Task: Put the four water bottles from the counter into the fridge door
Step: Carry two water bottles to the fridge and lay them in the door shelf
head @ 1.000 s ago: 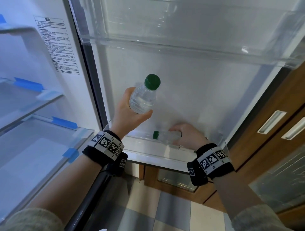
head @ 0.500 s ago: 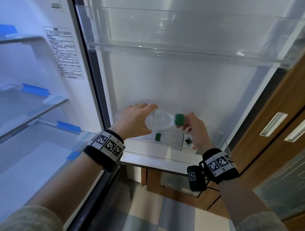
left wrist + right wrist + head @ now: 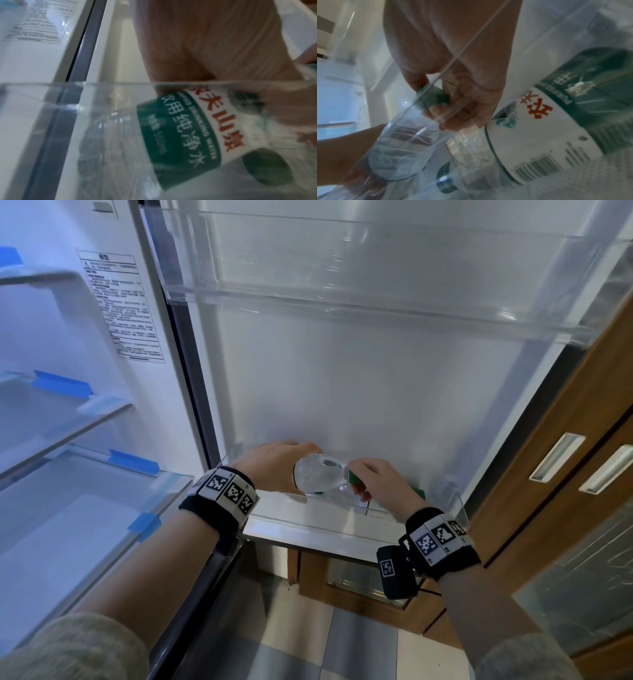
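Head view: both hands are at the lowest fridge door bin (image 3: 308,517), handling one water bottle (image 3: 318,474) that lies roughly on its side over the bin, cap pointing right. Left hand (image 3: 274,465) wraps the bottle's body from above, fingers curled round it. Right hand (image 3: 380,484) pinches the green cap (image 3: 354,477) between thumb and fingers.

Right wrist view confirms it: fingertips (image 3: 462,108) closed on the cap (image 3: 435,98), seen through the clear bin wall (image 3: 471,37). A second bottle (image 3: 556,121) lies flat in the bin just beside and below the held one, white and green label with red characters and a barcode. Whether the two bottles touch is unclear.

Left wrist view: blurred; labelled bottle (image 3: 185,135) behind the bin's clear front wall (image 3: 51,121), palm (image 3: 214,40) above it.

Upper door bin (image 3: 342,285) sits well above. Glass fridge shelves (image 3: 85,491) with blue tape to the left, wooden cabinet (image 3: 565,474) to the right.
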A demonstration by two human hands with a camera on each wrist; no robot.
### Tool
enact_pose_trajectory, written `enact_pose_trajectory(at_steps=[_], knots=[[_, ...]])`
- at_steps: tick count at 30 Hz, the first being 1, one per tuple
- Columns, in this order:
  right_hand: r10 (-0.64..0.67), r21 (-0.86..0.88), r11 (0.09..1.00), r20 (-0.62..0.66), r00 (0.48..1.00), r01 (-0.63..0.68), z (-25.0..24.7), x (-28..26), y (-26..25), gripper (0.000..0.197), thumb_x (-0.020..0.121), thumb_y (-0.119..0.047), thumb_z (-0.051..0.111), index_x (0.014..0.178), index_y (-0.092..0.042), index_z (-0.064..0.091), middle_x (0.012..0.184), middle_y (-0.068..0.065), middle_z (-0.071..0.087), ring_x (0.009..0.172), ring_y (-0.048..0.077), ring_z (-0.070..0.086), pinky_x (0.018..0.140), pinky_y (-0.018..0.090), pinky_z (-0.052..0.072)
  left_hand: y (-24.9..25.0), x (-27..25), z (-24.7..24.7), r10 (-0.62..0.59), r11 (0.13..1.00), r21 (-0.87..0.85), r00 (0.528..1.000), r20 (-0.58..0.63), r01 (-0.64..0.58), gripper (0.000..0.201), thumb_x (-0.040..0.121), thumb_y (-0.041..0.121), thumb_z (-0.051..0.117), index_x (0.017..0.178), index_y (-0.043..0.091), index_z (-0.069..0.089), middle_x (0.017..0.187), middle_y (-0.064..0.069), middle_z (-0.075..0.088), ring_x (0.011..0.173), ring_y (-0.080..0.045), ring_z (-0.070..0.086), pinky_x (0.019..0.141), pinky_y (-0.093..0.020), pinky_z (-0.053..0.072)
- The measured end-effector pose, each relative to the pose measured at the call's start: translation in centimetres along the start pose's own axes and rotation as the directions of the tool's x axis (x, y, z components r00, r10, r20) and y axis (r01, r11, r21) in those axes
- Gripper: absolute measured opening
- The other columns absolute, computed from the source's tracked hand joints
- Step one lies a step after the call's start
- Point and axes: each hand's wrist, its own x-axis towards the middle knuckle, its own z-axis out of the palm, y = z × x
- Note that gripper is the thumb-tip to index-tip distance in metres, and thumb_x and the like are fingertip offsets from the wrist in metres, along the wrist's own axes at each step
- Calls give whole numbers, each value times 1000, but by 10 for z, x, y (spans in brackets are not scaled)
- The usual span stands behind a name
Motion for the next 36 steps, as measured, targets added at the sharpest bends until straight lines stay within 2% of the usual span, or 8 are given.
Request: enact_pose_trajectory(at_steps=[3, 9, 13, 15, 20, 24, 30, 36], knots=[[34, -36, 999, 5, 999, -34, 1, 0, -1, 32, 97, -21, 45, 69, -10, 56, 60, 2, 54, 54, 20, 48, 59, 32, 44, -6, 4, 5, 20, 997, -73, 998, 58, -16, 72, 59, 50, 84, 119, 40, 46, 108, 13, 64, 96, -12, 59, 88, -37, 50], [50, -84, 995, 24, 998, -48, 3, 0, 2, 32, 95, -18, 44, 63, -12, 51, 58, 2, 52, 49, 17, 43, 55, 32, 42, -17, 6, 13, 28, 977, -214, 995, 95, -7, 65, 58, 47, 86, 114, 37, 53, 99, 20, 63, 90, -3, 58, 84, -30, 48], [9, -184, 983, 39, 999, -1, 3, -1, 7, 32, 92, -34, 53, 69, -12, 56, 59, -4, 55, 50, 12, 43, 54, 28, 41, -23, 6, 16, 30, 965, -263, 998, 57, -14, 64, 60, 49, 84, 115, 35, 56, 102, 20, 62, 94, -5, 57, 83, -23, 43], [-8, -225, 974, 58, 998, 20, 2, -2, 9, 37, 92, -40, 55, 70, -10, 59, 58, -6, 58, 50, 12, 43, 55, 28, 41, -26, 4, 16, 22, 959, -282, 998, 62, -3, 59, 66, 46, 81, 117, 31, 56, 107, 14, 62, 95, -8, 58, 85, -25, 46], [-15, -322, 946, 93, 996, 45, 3, -3, 7, 36, 93, -41, 56, 73, -12, 63, 63, -5, 63, 50, 9, 46, 57, 26, 41, -27, 1, 16, -27, 967, -250, 997, 74, 45, 54, 74, 56, 71, 119, 28, 59, 109, 9, 64, 98, -13, 60, 90, -34, 49], [12, -390, 919, 159, 987, 51, 5, -6, 7, 31, 90, -40, 61, 83, -11, 70, 72, 1, 70, 63, 15, 57, 64, 33, 48, -24, -2, 15, -57, 974, -215, 997, 56, 68, 45, 87, 61, 49, 111, 26, 65, 104, 10, 66, 97, -12, 61, 88, -36, 50], [85, -375, 927, 231, 969, 9, 7, -8, 0, 30, 94, -36, 57, 85, -11, 69, 75, -4, 70, 56, 8, 51, 61, 23, 44, -27, -3, 18, -121, 982, -142, 991, 57, 128, 64, 78, 78, 35, 102, 28, 66, 97, 9, 68, 89, -13, 63, 84, -40, 53], [92, -357, 934, 201, 975, -15, 11, -10, 3, 32, 95, -34, 56, 84, -8, 72, 78, 1, 73, 58, 8, 60, 61, 21, 47, -24, -7, 16, -161, 980, -112, 986, 34, 164, 49, 86, 68, 42, 100, 28, 67, 96, 8, 68, 88, -13, 63, 83, -40, 53]])
